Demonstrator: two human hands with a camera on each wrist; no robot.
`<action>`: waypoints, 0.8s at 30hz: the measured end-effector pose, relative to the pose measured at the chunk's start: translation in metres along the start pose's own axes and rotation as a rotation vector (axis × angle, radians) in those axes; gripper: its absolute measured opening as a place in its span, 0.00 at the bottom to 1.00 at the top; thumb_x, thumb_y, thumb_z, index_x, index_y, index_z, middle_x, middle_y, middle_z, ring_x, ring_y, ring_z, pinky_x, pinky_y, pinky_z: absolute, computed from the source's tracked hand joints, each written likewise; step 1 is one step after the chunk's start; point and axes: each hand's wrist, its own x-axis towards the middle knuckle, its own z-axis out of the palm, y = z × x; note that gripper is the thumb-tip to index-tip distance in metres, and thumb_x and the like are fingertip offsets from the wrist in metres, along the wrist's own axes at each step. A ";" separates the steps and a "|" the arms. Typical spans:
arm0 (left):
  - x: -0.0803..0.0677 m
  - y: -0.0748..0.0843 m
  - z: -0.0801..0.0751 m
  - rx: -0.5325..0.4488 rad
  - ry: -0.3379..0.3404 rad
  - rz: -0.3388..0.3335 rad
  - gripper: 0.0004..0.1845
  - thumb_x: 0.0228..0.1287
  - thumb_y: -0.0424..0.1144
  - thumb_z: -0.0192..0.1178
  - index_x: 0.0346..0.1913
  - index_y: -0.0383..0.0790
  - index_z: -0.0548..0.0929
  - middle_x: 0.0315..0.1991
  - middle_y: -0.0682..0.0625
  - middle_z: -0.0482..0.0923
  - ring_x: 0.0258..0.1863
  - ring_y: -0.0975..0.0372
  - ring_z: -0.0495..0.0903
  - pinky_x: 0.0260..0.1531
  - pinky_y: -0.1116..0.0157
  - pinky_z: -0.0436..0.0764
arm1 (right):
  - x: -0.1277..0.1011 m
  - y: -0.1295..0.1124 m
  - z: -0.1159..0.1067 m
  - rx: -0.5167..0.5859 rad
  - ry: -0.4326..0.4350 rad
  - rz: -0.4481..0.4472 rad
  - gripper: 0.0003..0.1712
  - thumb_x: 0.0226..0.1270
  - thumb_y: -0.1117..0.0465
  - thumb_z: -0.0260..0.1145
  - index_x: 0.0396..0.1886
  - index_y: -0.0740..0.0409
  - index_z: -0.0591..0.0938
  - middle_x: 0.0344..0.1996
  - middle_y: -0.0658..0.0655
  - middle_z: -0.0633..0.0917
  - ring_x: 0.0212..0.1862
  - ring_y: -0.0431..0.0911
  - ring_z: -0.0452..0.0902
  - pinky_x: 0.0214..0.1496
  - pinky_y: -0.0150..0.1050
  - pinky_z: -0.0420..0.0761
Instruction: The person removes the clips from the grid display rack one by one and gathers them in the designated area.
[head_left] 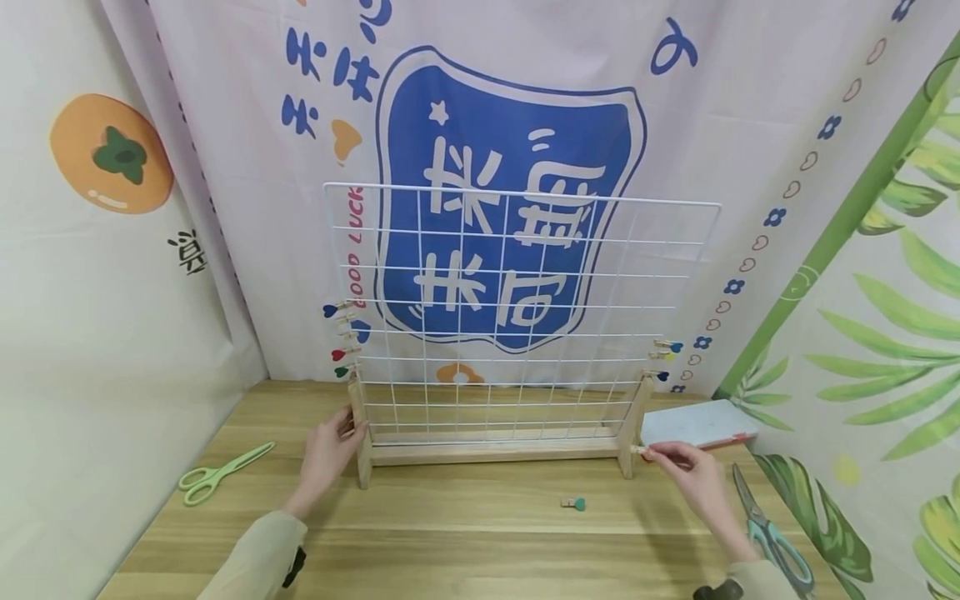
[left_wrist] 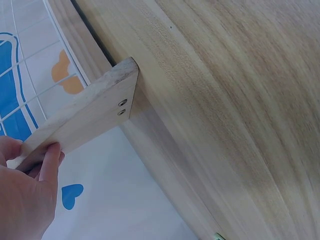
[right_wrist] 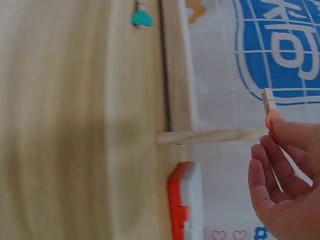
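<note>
- Centrally, in the head view, a white wire grid panel (head_left: 491,287) stands upright in a pale wooden stand (head_left: 495,454) on a wood-grain table (head_left: 465,550).
- At the left, the person's left hand (head_left: 330,450) grips the stand's left upright.
- At the right, the right hand (head_left: 693,479) pinches a small plain wooden clothespin (head_left: 638,450), which is just beside the stand's right upright.
- Small wooden clips with blue, red and green heart ends (head_left: 339,355) sit along the grid's left edge, above the left upright; clips with blue and yellow ends (head_left: 663,357) sit along its right edge.
- A wooden clip with a teal heart (head_left: 573,503) lies on the table, near side of the stand and right of centre.
- Green-handled scissors (head_left: 225,475) lie left of the left hand; scissors with teal handles and dark blades (head_left: 768,529) lie right of the right hand, and a white box with a red edge (head_left: 697,422) lies beyond it.
- Behind everything hangs a pale curtain with a blue shield print (head_left: 502,208).
- In the left wrist view, the left hand's thumb and fingers are on opposite sides of the upright, which has two metal screws (left_wrist: 122,107) near its bottom end.
- In the right wrist view, the clothespin's tip projects past the thumb and forefinger, with the other fingers loosely bent.
</note>
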 end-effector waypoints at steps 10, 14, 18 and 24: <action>0.001 0.002 -0.001 -0.008 0.006 -0.015 0.19 0.64 0.30 0.57 0.56 0.23 0.73 0.50 0.27 0.77 0.48 0.42 0.81 0.44 0.57 0.85 | -0.019 0.012 0.032 0.016 -0.155 -0.058 0.05 0.53 0.60 0.72 0.31 0.54 0.87 0.31 0.54 0.89 0.30 0.28 0.80 0.32 0.24 0.82; 0.000 0.001 0.000 -0.015 0.012 -0.002 0.19 0.63 0.30 0.57 0.55 0.23 0.74 0.49 0.27 0.78 0.47 0.41 0.81 0.43 0.56 0.85 | -0.023 0.017 0.041 0.006 -0.194 -0.081 0.04 0.51 0.62 0.72 0.30 0.54 0.87 0.28 0.52 0.89 0.29 0.29 0.79 0.31 0.24 0.81; -0.001 0.001 0.001 -0.018 0.045 0.046 0.18 0.61 0.30 0.59 0.52 0.22 0.75 0.47 0.25 0.78 0.44 0.41 0.82 0.38 0.58 0.86 | -0.025 0.019 0.047 -0.022 -0.222 -0.078 0.04 0.51 0.61 0.73 0.28 0.52 0.87 0.28 0.51 0.88 0.28 0.29 0.79 0.30 0.24 0.80; -0.001 0.001 0.000 -0.011 0.032 0.044 0.19 0.62 0.31 0.58 0.53 0.22 0.75 0.47 0.26 0.78 0.44 0.41 0.82 0.39 0.58 0.86 | -0.026 0.020 0.049 -0.024 -0.289 -0.090 0.04 0.52 0.58 0.72 0.29 0.52 0.86 0.28 0.50 0.88 0.28 0.29 0.79 0.30 0.24 0.80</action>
